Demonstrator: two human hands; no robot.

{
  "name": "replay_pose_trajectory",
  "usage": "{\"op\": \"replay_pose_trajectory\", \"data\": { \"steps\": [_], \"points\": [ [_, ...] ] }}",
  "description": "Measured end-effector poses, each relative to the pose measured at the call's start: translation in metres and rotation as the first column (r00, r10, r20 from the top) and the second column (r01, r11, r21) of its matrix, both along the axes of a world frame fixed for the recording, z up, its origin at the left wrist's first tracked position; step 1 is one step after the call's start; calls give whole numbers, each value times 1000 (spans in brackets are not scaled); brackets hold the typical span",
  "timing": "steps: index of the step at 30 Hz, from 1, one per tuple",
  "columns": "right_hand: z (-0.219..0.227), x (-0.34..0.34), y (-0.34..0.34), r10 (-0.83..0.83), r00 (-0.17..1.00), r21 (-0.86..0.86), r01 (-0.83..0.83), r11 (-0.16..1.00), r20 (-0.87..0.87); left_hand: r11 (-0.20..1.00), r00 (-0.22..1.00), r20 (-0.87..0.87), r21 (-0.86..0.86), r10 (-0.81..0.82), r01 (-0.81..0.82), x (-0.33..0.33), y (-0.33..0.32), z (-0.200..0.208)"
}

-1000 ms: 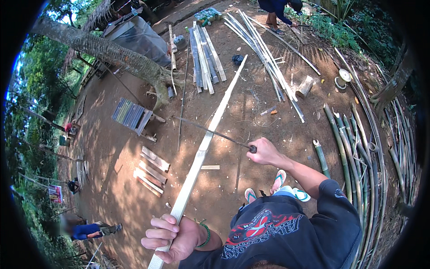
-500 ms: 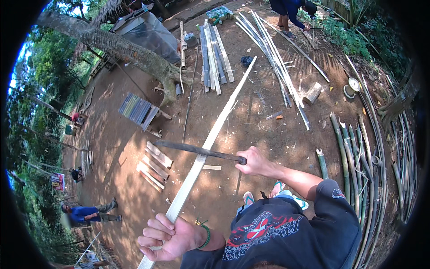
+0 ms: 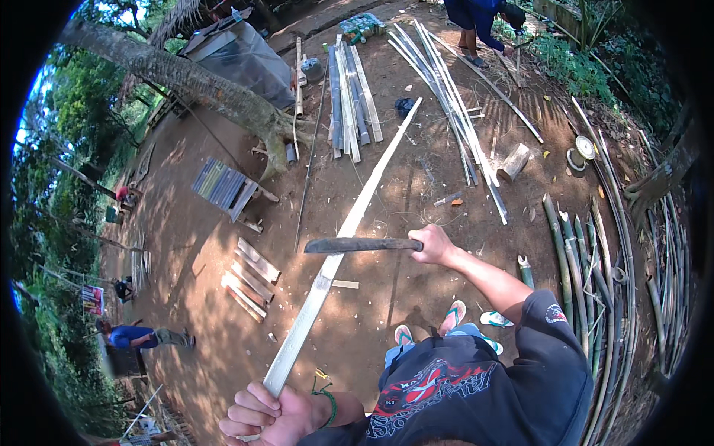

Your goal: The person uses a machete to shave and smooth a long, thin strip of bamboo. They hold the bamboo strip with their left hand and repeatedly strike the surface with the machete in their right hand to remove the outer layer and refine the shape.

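Note:
A long, pale split bamboo strip (image 3: 306, 318) slants up and away from me, narrowing toward its far tip. Its near end is in my left hand (image 3: 269, 416), whose fingers are wrapped round it; a green cord circles that wrist. My right hand (image 3: 433, 245) is closed on the handle of a machete (image 3: 357, 244). The dark blade lies crosswise over the strip about midway along it, its blunt tip just past the strip's left edge. Whether the blade presses into the strip or only rests there, I cannot tell.
Split bamboo slats (image 3: 348, 97) and long thin strips (image 3: 446, 104) lie on the dirt ahead. Short pieces (image 3: 249, 271) and a low slatted bench (image 3: 225, 186) are to the left. Green bamboo poles (image 3: 565, 260) lie right. One person (image 3: 487, 26) bends far off; another (image 3: 137, 337) stands left.
The machete has moved to the right across the strip, drawn back toward my right side, and sits more level. My left hand has dropped slightly with the strip's near end.

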State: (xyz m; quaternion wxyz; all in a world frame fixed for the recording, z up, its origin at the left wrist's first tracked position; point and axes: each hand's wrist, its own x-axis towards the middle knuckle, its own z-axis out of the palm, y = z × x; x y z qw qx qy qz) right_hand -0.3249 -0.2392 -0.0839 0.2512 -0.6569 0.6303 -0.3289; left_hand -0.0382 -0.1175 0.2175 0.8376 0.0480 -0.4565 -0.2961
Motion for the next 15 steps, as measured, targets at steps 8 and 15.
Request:
{"op": "replay_pose_trajectory", "data": {
  "steps": [8,15],
  "points": [
    [97,46,30,38,965,4,-40,999,260,995,994,95,-86,-48,56,-4,3,5],
    [167,75,92,291,940,-280,-235,931,177,971,974,207,-198,-95,136,-10,1,-4]
  ]
}}
